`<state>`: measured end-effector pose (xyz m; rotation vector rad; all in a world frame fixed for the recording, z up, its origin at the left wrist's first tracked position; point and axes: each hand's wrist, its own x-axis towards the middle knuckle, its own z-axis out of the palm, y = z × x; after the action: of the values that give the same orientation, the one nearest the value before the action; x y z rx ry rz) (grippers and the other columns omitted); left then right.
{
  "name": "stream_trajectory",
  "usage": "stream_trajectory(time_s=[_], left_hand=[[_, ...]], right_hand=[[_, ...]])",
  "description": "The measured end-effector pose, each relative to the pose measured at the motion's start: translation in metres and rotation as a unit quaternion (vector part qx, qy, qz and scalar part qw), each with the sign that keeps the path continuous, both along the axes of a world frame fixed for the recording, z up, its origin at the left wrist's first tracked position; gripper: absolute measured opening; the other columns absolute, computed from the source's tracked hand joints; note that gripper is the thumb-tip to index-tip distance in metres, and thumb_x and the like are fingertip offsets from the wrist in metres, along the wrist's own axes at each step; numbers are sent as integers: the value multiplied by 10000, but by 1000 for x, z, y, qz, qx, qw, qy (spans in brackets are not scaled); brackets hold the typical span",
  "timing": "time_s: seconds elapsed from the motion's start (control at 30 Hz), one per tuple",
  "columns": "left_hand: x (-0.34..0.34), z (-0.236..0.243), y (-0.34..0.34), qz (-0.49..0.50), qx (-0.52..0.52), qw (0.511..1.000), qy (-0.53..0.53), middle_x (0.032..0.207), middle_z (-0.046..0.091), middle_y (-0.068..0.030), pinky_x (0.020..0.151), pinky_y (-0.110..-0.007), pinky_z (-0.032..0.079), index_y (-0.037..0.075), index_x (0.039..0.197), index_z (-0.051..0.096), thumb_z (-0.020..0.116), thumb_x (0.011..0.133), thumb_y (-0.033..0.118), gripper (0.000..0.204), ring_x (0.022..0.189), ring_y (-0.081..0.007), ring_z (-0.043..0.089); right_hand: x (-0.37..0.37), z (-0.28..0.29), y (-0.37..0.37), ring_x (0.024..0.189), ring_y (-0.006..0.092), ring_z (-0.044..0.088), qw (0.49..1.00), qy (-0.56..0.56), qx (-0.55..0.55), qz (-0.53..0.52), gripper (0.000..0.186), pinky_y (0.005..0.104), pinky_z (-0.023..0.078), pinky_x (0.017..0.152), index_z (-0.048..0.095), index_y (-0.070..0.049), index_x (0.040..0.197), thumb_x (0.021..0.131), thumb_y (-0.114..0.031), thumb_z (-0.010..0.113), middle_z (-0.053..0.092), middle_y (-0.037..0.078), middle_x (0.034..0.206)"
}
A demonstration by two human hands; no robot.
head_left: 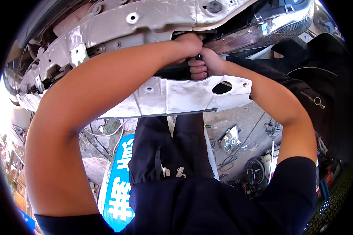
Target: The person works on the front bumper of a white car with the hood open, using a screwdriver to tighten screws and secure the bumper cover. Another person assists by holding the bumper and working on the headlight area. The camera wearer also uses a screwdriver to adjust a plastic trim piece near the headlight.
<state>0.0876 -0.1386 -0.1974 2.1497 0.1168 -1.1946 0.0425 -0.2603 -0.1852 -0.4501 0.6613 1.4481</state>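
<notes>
Both arms reach forward into the front of a car, and my hands meet under a scuffed silver metal crossbeam [106,35]. My left hand [189,44] goes into the gap beneath the beam, beside the headlight [259,33], its fingers hidden. Just below and to the right of it, my right hand [208,64] is closed, the fingers curled around something small and dark that I cannot make out. The two hands touch or nearly touch. Nearer my body, a dirty white panel [176,96] with an oval hole runs across below the forearms.
A person in black clothing [317,86] with a zipper is close at the right. On the concrete floor lie a loose lamp unit [230,140], a screwdriver [208,126] and black cable [227,162]. A blue sign [119,192] with white lettering is beside my legs.
</notes>
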Motion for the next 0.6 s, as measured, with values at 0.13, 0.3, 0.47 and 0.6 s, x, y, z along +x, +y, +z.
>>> stream_trajectory(time_s=[0.13, 0.3, 0.47, 0.6], left_hand=[[0, 19, 10, -19, -28, 998, 61, 1033, 684, -197, 869, -429, 478, 36, 1086, 683, 416, 1007, 370, 435, 973, -373, 646], [1, 40, 3, 79, 9, 993, 86, 927, 693, -185, 814, -445, 489, 34, 1019, 691, 404, 1011, 353, 429, 876, -341, 659], [-3, 7, 6, 57, -42, 997, 40, 1005, 683, -197, 808, -430, 493, 32, 1052, 684, 411, 995, 312, 395, 907, -342, 658], [9, 4, 3, -32, -64, 994, 78, 970, 696, -167, 690, -415, 512, 30, 1059, 673, 436, 966, 212, 313, 824, -311, 676]], right_hand=[[2, 32, 4, 586, 201, 561, 960, -182, -190, 90, 358, 314, 445, 567, 559, -75, 793, 950, -383, 464, 594, 63, 661], [-5, 31, 16, 648, 236, 566, 940, -213, -255, 79, 306, 367, 469, 663, 538, -70, 893, 969, -360, 474, 603, 69, 770], [-4, 23, 34, 470, 145, 292, 950, -104, -293, -23, 401, 312, 299, 462, 347, -164, 648, 955, -407, 431, 291, -17, 546], [1, 6, 2, 422, 121, 217, 992, -109, -57, 9, 390, 265, 236, 404, 314, -172, 593, 869, -351, 523, 248, -33, 511]])
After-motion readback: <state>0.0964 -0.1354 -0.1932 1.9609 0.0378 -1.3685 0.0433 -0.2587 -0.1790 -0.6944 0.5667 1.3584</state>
